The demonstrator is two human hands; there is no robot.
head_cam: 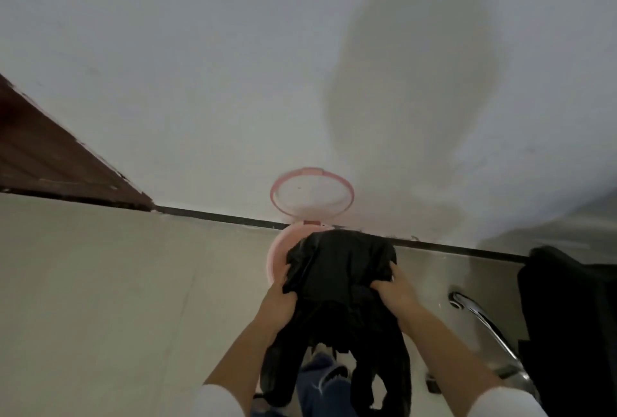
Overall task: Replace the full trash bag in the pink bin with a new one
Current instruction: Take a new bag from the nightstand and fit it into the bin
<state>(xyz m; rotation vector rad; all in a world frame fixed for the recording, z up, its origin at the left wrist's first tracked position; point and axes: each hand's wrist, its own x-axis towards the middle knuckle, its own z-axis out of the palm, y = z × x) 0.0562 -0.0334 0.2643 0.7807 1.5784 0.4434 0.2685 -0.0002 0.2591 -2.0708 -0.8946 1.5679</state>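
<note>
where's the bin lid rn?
Head view, centre: the pink lid is flipped open, upright against the white wall, just behind the pink bin and black bag.

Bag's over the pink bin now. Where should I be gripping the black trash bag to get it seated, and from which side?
Grip the black trash bag at its bunched edge on opposite sides, as the left hand and right hand do now, coming from above on the near side. The pink bin sits against the wall with its lid flipped up behind, so the far side is probably awkward. The bag's handle loops hang loose below.
</note>
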